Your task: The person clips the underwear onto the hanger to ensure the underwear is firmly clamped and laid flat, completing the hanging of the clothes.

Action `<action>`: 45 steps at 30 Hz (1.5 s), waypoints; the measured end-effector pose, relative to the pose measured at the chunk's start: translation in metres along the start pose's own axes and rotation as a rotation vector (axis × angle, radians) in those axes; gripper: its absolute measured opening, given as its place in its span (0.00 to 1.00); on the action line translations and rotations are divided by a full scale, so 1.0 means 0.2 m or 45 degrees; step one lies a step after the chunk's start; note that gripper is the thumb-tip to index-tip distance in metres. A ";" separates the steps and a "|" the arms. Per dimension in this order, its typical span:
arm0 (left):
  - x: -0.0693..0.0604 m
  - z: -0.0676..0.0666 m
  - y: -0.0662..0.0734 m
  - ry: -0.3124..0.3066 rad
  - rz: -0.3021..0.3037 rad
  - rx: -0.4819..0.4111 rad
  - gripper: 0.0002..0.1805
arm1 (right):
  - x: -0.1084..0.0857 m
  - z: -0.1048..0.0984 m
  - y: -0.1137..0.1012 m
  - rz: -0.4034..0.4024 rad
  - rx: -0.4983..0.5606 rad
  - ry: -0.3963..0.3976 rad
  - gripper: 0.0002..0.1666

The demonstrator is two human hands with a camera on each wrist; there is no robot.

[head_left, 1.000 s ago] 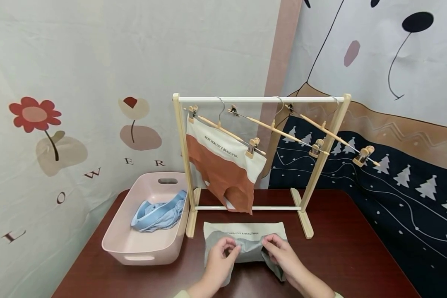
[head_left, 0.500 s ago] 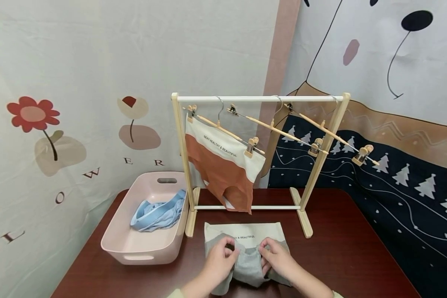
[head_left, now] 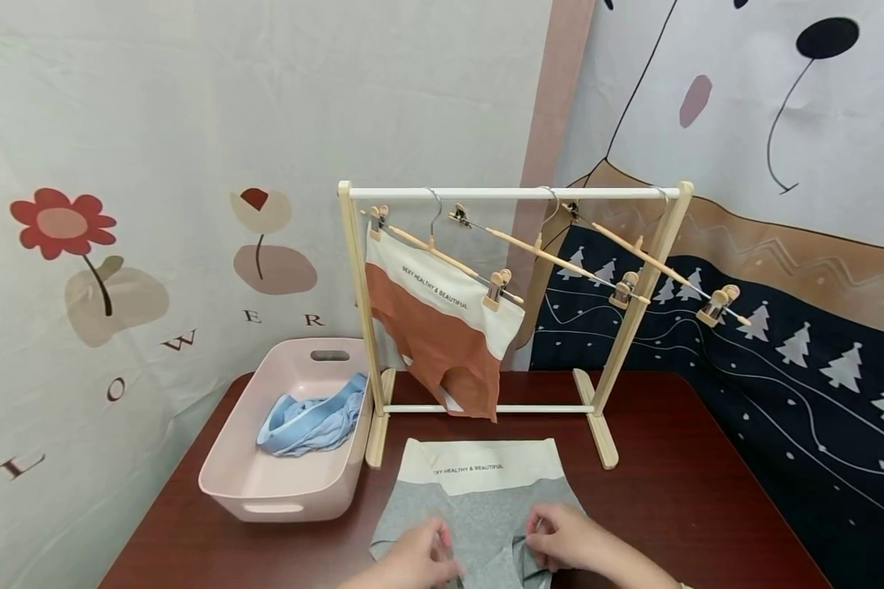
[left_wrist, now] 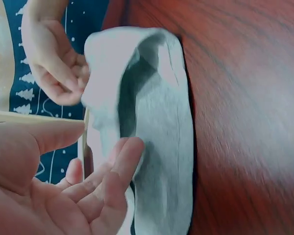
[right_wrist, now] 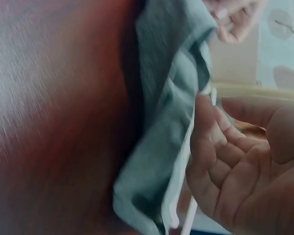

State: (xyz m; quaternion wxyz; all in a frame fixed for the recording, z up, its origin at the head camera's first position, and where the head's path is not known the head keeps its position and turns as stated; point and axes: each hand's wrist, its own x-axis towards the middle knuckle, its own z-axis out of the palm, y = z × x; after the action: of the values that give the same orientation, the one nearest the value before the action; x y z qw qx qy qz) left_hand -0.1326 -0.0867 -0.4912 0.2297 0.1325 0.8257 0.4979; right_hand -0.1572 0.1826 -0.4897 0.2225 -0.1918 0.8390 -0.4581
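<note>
Grey briefs (head_left: 486,519) now reach the frame's bottom edge, flatter; left hand (head_left: 416,556) and right hand (head_left: 563,536), thumbs parted from fingers, grip nothing.

The underwear (head_left: 482,519) before your wooden rack (head_left: 633,323) looks matt cloth. Your basket (head_left: 287,483), left of the rack, is smooth plastic.

Indoor corner, home or staged set, hard to tell in tight view. Signs: pale flower-printed fabric backdrop (head_left: 265,123), navy tree-printed fabric panel (head_left: 781,393), glossy dark-red wood-grain table (head_left: 678,499), small pale-wood clothes rack (head_left: 516,194), rounded pink plastic basket (head_left: 324,505).
</note>
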 end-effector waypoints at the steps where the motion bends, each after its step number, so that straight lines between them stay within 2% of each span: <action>1: 0.00 -0.01 -0.01 0.042 0.017 0.073 0.11 | 0.00 -0.02 0.01 -0.034 -0.098 0.066 0.04; 3: 0.01 -0.04 -0.02 0.182 0.091 0.283 0.11 | 0.01 -0.06 0.03 -0.024 -0.271 0.215 0.05; 5: 0.03 -0.07 -0.03 0.346 0.169 0.514 0.12 | 0.03 -0.11 0.05 0.081 -0.401 0.332 0.09; 7: 0.05 -0.09 -0.05 0.470 0.235 0.728 0.17 | 0.05 -0.15 0.08 0.226 -0.462 0.397 0.13; 9: 0.09 -0.10 -0.07 0.503 0.266 0.871 0.23 | 0.08 -0.19 0.11 0.353 -0.455 0.391 0.15; 11: 0.12 -0.11 -0.09 0.452 0.235 0.943 0.28 | 0.09 -0.20 0.15 0.405 -0.445 0.360 0.15; 14: 0.16 -0.12 -0.12 0.346 0.108 0.960 0.34 | 0.11 -0.21 0.19 0.359 -0.376 0.347 0.14; 16: 0.19 -0.12 -0.14 0.315 0.012 0.957 0.37 | 0.12 -0.21 0.20 0.323 -0.297 0.365 0.13; 18: 0.22 -0.13 -0.15 0.316 -0.071 0.959 0.39 | 0.13 -0.21 0.20 0.320 -0.193 0.399 0.11; 20: 0.24 -0.15 -0.16 0.336 -0.130 0.965 0.40 | 0.13 -0.23 0.19 0.359 -0.092 0.440 0.10; 23: 0.26 -0.16 -0.16 0.344 -0.196 0.957 0.41 | 0.12 -0.24 0.19 0.409 -0.063 0.472 0.09; 26: 0.27 -0.16 -0.15 0.338 -0.221 0.945 0.41 | 0.10 -0.25 0.19 0.410 -0.173 0.440 0.09; 30: 0.28 -0.15 -0.15 0.366 -0.196 0.948 0.42 | 0.12 -0.25 0.20 0.374 -0.462 0.388 0.11; 33: 0.29 -0.14 -0.14 0.383 -0.146 0.964 0.42 | 0.17 -0.23 0.19 0.261 -0.726 0.425 0.23; 35: 0.31 -0.14 -0.15 0.362 -0.122 0.975 0.42 | 0.20 -0.20 0.18 0.159 -0.849 0.435 0.27; 37: 0.32 -0.14 -0.15 0.325 -0.119 0.979 0.43 | 0.23 -0.16 0.16 0.109 -0.907 0.371 0.29; 41: 0.34 -0.15 -0.16 0.256 -0.141 0.981 0.46 | 0.26 -0.14 0.16 0.165 -0.908 0.148 0.40; 43: 0.35 -0.14 -0.16 0.247 -0.137 0.983 0.48 | 0.26 -0.14 0.18 0.195 -0.932 0.095 0.45; 45: 0.35 -0.14 -0.16 0.242 -0.127 0.982 0.49 | 0.26 -0.16 0.22 0.196 -0.969 0.086 0.49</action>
State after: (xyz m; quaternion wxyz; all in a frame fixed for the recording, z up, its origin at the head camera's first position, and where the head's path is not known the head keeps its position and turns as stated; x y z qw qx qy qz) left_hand -0.2069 -0.0907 -0.5253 0.1098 0.1220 0.9750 0.1496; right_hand -0.2229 0.1992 -0.5213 0.1414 -0.1820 0.9677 -0.1020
